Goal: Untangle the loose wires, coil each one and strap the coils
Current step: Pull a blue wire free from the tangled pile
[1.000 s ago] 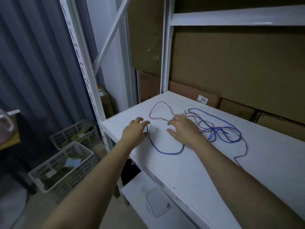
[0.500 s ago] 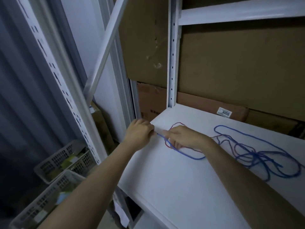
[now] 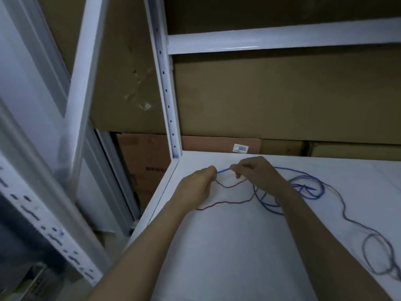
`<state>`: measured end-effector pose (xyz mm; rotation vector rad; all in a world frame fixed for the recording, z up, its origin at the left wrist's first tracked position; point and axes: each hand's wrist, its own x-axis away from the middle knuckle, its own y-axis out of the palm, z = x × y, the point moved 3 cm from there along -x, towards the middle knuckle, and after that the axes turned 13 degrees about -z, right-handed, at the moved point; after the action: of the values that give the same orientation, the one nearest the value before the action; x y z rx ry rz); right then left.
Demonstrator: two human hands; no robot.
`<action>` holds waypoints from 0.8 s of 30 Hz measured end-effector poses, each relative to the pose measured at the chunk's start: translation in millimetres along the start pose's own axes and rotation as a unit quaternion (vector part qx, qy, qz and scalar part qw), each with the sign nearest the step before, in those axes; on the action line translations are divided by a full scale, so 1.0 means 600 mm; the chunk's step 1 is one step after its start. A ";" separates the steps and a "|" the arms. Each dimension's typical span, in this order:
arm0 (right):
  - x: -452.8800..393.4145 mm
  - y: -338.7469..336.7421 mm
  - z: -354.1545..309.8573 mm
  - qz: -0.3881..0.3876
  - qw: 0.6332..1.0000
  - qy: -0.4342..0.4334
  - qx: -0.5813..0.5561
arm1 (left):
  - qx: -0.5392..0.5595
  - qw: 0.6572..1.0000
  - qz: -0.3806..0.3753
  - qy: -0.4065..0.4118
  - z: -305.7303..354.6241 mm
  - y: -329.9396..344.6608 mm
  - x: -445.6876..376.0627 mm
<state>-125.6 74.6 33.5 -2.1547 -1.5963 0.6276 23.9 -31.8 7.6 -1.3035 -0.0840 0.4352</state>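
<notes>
Wires sprawl across the white shelf (image 3: 227,257) in front of me, and nothing on it is coiled or strapped, so I judge I am at the very start, freeing one end. Nearest, at about four o'clock from my hands, the reddish wire (image 3: 378,255) lies in a slack loop close to the shelf's right edge; from there it snakes back up toward the middle, and another stretch of it runs toward eight o'clock under my left wrist. Both forearms reach in from the bottom of the view and converge, wrists low over the board. Beyond them the blue wire (image 3: 288,187) sits bunched in crossed loops at three o'clock from my right hand (image 3: 258,174), reddish strands threaded through it (I cannot tell how many crossings). My left hand (image 3: 199,185) has its fingers curled, pinching the blue wire's end, and my right pinches the same wire just beside it, so a short taut length spans the two. Holding it tight like this lets me trace that end away from the knot. Farther off, at twelve o'clock, the perforated upright (image 3: 166,92) rises from the shelf corner, with cardboard boxes (image 3: 271,94) stacked behind, one bearing a small label (image 3: 240,148).
</notes>
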 end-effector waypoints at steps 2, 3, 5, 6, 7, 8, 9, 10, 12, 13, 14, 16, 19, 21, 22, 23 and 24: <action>0.028 -0.013 0.004 0.054 0.996 0.025 -0.068 | 0.121 0.992 0.028 -0.018 -0.006 -0.008 -0.004; 0.043 -0.017 0.006 0.073 0.994 0.029 -0.079 | 0.165 0.985 0.040 -0.024 -0.007 -0.011 -0.007; 0.066 -0.022 0.007 0.100 0.994 0.020 -0.044 | 0.222 0.974 0.033 -0.032 -0.002 -0.016 -0.016; 0.076 -0.025 0.005 0.126 0.992 0.010 -0.018 | 0.249 0.968 0.016 -0.034 0.005 -0.018 -0.019; 0.083 -0.029 0.002 0.164 0.987 -0.003 -0.001 | 0.295 0.955 -0.006 -0.032 0.012 -0.019 -0.021; 0.089 -0.033 -0.003 0.209 0.978 -0.021 -0.005 | 0.367 0.929 -0.034 -0.024 0.020 -0.019 -0.020; 0.091 -0.036 -0.007 0.254 0.966 -0.042 -0.026 | 0.454 0.888 -0.067 -0.010 0.030 -0.020 -0.017; 0.090 -0.039 -0.009 0.293 0.953 -0.056 -0.048 | 0.538 0.837 -0.097 0.008 0.040 -0.021 -0.013; 0.081 -0.038 -0.009 0.342 0.938 -0.045 -0.045 | 0.647 0.751 -0.125 0.034 0.059 -0.026 -0.009; 0.073 -0.035 -0.006 0.348 0.937 -0.020 -0.015 | 0.675 0.726 -0.124 0.038 0.067 -0.029 -0.011; 0.065 -0.028 0.000 0.333 0.942 0.019 0.030 | 0.695 0.708 -0.116 0.038 0.074 -0.033 -0.014; 0.052 -0.004 0.021 0.255 0.946 0.100 0.173 | 0.727 0.681 -0.080 0.039 0.083 -0.042 -0.026; 0.055 0.039 0.034 0.168 0.924 0.075 0.336 | 0.740 0.670 -0.030 0.038 0.088 -0.048 -0.045; 0.069 0.053 0.037 0.122 0.915 0.033 0.382 | 0.723 0.691 -0.009 0.026 0.088 -0.043 -0.057; 0.075 0.055 0.038 0.093 0.914 0.014 0.395 | 0.713 0.701 0.001 0.015 0.090 -0.036 -0.064; 0.082 0.056 0.038 0.063 0.914 -0.006 0.402 | 0.704 0.710 0.011 0.002 0.091 -0.027 -0.070; 0.087 0.055 0.036 0.038 0.911 -0.024 0.410 | 0.695 0.718 0.021 -0.010 0.094 -0.017 -0.076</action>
<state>-98.6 116.3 -9.2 -1.5619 -0.9867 1.1335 -32.3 1.3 41.0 0.2148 0.2348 0.3910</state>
